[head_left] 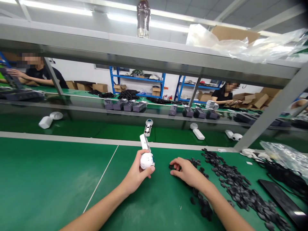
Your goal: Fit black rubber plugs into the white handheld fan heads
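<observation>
My left hand (137, 171) is closed round a small white device (146, 154) with a round head and a slim handle that points away from me. Just to its right, my right hand (186, 171) rests on the green table (48, 179) with its fingertips pinched on a small black part (171, 166) at the edge of a heap of several black parts (235, 186).
Other white devices (148, 126) lie on the green conveyor belt (96, 128) behind. A grey shelf frame (144, 54) spans overhead with a bottle (143, 19) and plastic bags. A black tray (281, 200) and clear bag (286, 157) lie at the right. Two people sit across.
</observation>
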The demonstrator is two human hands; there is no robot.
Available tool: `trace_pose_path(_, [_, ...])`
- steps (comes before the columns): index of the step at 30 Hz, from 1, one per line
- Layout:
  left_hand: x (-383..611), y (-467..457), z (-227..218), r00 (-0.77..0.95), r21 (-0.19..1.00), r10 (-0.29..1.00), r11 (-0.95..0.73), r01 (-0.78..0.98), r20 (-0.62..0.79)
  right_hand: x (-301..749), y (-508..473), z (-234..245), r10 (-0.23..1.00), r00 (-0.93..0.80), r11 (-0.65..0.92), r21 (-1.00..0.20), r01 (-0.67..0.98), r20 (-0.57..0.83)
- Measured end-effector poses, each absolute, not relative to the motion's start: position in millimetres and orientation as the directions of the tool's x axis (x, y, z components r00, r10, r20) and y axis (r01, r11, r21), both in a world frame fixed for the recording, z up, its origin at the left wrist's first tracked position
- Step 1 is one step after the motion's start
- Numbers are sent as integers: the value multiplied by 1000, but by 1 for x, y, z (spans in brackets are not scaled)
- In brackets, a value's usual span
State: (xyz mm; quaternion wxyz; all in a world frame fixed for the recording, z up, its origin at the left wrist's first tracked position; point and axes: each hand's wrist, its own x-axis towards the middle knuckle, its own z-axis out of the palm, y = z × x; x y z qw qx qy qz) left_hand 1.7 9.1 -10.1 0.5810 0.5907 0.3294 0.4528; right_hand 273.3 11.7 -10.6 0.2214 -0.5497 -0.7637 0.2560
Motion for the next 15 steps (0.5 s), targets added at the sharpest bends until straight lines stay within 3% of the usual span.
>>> trace_pose_path(4, [3,8,-16,414,985,896,-113,-130,157,269,14,-10,946,-294,316,-580,751,135])
trace_pose_path(6, [3,7,-18,438,988,887,-104,-112,143,263,12,-9,953,-258,299,-617,728,157])
trace_pose_path(10, [4,3,-21,479,989,867,-149,-14,137,248,1,-3,974,-226,98,-921,377,11])
trace_pose_path(12, [4,0,-20,489,969,855,-237,72,173,239,-6,0,961,-270,3,-979,203,-53])
trace_pose_path(15, [5,-5,-15,523,915,821,-364,175,227,230,-15,2,936,-340,-54,-990,127,-95])
